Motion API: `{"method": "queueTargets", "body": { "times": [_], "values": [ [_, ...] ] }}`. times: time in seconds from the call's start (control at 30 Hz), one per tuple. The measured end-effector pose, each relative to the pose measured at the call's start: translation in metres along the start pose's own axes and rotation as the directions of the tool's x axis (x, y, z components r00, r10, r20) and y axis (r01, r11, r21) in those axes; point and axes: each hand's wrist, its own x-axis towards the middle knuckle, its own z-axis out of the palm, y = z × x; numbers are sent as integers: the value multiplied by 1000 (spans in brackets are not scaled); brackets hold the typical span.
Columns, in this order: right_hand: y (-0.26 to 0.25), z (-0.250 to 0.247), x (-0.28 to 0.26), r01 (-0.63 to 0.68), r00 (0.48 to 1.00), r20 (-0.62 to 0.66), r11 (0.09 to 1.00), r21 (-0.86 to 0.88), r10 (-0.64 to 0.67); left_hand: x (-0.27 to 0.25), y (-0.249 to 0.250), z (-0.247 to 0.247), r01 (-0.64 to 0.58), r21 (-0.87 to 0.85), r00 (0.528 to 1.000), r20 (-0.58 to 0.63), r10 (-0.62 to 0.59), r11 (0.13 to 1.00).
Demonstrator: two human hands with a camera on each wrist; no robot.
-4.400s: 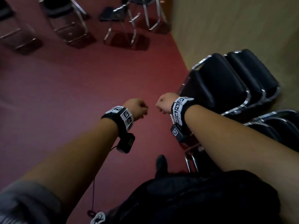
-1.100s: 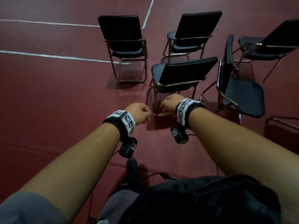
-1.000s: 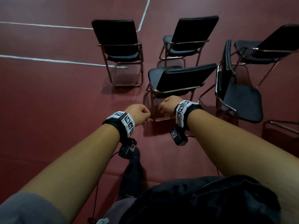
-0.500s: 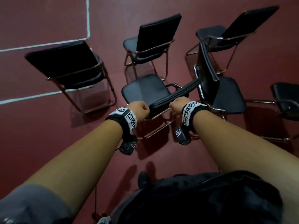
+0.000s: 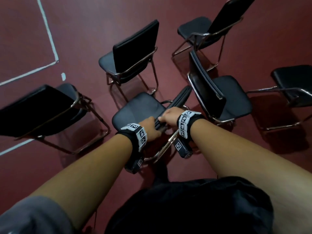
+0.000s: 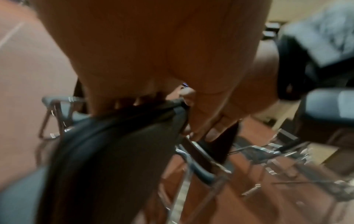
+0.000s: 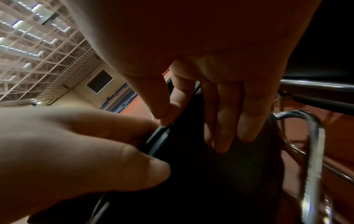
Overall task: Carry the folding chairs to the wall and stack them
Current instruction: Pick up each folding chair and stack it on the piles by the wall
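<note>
The nearest black folding chair (image 5: pixel 138 110) stands on its chrome frame right in front of me, its backrest (image 5: pixel 181 97) seen edge-on from above. My left hand (image 5: pixel 149 128) grips the near end of the backrest's top edge, and my right hand (image 5: pixel 168 115) grips it just beyond. In the right wrist view the right fingers (image 7: pixel 226 121) lie down the back face of the backrest (image 7: pixel 220 174), thumb on the other side, with the left hand (image 7: pixel 76 144) beside them. The left wrist view is blurred; the left hand (image 6: pixel 153 53) wraps over the backrest (image 6: pixel 114 144).
Several more black chairs stand open around it: one at the left (image 5: pixel 38 105), one behind (image 5: pixel 135 48), one close on the right (image 5: pixel 233 97), two farther right (image 5: pixel 219 22) (image 5: pixel 293 81). White lines (image 5: pixel 49 31) mark the dark red floor.
I have come up close to the nearest chair and look down on it. Both hands, held as empty fists before, have dropped onto its backrest and taken hold.
</note>
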Motion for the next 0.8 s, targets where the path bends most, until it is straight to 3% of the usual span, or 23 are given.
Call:
{"method": "queueTargets", "body": {
  "times": [0.07,0.3,0.47,0.6,0.7,0.8],
  "values": [
    [-24,-8,20,24,1000,6,995,92,-24,19,-9,-23,28,48,999,-19,-27,998],
    [-87,-15,69,36,999,27,988,147,-41,68,-61,-89,74,117,997,23,-77,990],
    [-113,-26,86,-58,989,144,974,221,27,106,-79,-116,-16,177,990,144,-10,984],
    [-119,-21,92,-87,995,80,955,283,67,132,-84,-128,-110,194,970,233,63,975],
    [-115,-11,94,-143,989,36,876,460,143,148,-87,-132,-200,169,949,277,148,965],
    [-110,-9,94,-214,959,9,705,676,282,159,-86,-132,-207,138,951,260,166,969]
  ]
}}
